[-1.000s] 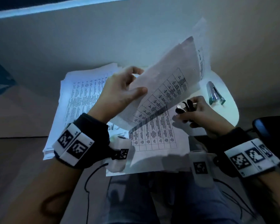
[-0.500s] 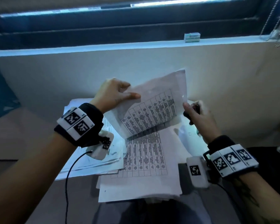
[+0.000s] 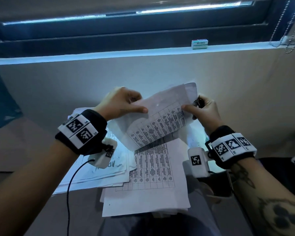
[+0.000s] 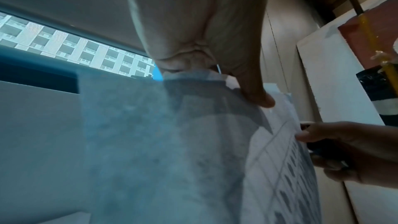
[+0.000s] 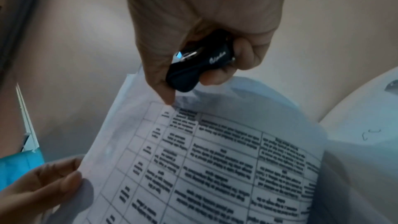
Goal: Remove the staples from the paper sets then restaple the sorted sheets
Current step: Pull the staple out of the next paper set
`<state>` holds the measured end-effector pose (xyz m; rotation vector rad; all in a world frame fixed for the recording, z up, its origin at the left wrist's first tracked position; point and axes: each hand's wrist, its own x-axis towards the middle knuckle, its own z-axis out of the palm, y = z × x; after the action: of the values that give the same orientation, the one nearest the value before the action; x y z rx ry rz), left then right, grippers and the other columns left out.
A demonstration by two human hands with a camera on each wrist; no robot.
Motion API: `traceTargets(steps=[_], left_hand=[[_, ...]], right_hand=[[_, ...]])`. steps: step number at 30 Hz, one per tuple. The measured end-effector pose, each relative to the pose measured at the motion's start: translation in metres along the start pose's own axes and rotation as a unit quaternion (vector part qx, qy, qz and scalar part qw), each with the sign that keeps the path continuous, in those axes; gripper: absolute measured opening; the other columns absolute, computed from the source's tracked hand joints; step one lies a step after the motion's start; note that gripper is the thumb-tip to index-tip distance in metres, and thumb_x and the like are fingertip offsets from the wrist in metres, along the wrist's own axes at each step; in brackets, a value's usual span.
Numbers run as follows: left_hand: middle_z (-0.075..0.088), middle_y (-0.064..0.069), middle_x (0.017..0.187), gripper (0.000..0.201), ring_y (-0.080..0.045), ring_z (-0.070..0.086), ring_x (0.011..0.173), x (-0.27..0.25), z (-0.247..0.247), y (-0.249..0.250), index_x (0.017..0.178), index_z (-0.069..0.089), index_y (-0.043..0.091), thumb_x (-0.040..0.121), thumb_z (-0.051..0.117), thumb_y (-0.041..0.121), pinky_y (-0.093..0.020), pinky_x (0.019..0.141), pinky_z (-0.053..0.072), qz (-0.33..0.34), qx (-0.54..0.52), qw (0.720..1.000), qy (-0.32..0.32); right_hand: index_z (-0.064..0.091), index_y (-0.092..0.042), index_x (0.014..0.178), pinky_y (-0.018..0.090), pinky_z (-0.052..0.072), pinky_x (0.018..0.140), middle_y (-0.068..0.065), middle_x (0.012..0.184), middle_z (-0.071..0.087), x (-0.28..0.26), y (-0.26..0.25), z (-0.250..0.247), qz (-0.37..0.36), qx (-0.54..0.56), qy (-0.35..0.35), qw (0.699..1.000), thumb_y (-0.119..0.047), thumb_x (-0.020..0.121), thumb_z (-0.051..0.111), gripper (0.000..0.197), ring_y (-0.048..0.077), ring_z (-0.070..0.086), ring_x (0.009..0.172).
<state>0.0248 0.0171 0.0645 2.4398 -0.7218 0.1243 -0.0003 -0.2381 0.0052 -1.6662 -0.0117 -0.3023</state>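
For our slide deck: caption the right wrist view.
Right hand holds a black staple remover, thumb on a printed sheet.

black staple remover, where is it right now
The black staple remover sits curled in the right hand, beside the lifted printed sheet's right edge.

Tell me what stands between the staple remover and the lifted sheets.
Nothing visible: the right hand grips the staple remover right at the lifted sheets' edge, its thumb on the paper. The left hand pinches the opposite edge.

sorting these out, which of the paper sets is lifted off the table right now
The table-printed sheets, pinched by the left hand and right hand. The other two stacks lie flat below.
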Motion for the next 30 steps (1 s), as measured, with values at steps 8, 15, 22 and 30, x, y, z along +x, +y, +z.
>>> traceTargets(steps=[8, 15, 22, 30], left_hand=[[0.060, 0.003, 0.123, 0.107, -0.009, 0.058, 0.109, -0.052, 0.034, -0.043, 0.127, 0.042, 0.021, 0.040, 0.075, 0.073, -0.029, 0.087, 0.046, -0.145, -0.346, 0.926, 0.028], [0.055, -0.003, 0.114, 0.041, -0.009, 0.062, 0.093, -0.025, 0.082, 0.007, 0.124, 0.028, 0.017, 0.092, 0.053, 0.020, -0.024, 0.079, 0.054, -0.134, -0.363, 0.895, 0.224], [0.067, -0.009, 0.099, 0.034, -0.014, 0.069, 0.083, -0.018, 0.044, -0.002, 0.106, 0.042, 0.012, 0.082, 0.063, 0.001, -0.036, 0.082, 0.055, -0.131, -0.406, 0.877, 0.220], [0.061, -0.004, 0.099, 0.037, -0.007, 0.064, 0.077, 0.004, -0.069, -0.007, 0.098, 0.038, 0.020, 0.079, 0.065, 0.002, -0.029, 0.075, 0.055, -0.048, -0.380, 0.880, 0.282]], right_hand=[[0.049, -0.016, 0.070, 0.018, 0.041, 0.046, 0.002, 0.068, 0.050, 0.008, -0.001, -0.009, -0.007, 0.056, 0.090, 0.994, -0.008, 0.076, 0.071, 0.023, 0.014, 0.048, 0.059], [0.058, -0.013, 0.091, 0.012, 0.039, 0.044, 0.000, 0.074, 0.058, 0.003, -0.018, -0.009, -0.018, -0.004, 0.038, 0.999, -0.013, 0.079, 0.071, 0.017, 0.001, 0.052, 0.047], [0.052, -0.021, 0.082, 0.011, 0.032, 0.037, -0.004, 0.070, 0.058, -0.003, -0.034, -0.015, -0.007, 0.005, 0.004, 1.000, -0.015, 0.083, 0.066, 0.016, 0.000, 0.052, 0.042], [0.054, -0.016, 0.092, 0.015, 0.042, 0.045, -0.001, 0.074, 0.057, 0.003, -0.078, 0.025, -0.126, -0.060, -0.058, 0.989, -0.015, 0.081, 0.070, 0.019, 0.002, 0.054, 0.053]])
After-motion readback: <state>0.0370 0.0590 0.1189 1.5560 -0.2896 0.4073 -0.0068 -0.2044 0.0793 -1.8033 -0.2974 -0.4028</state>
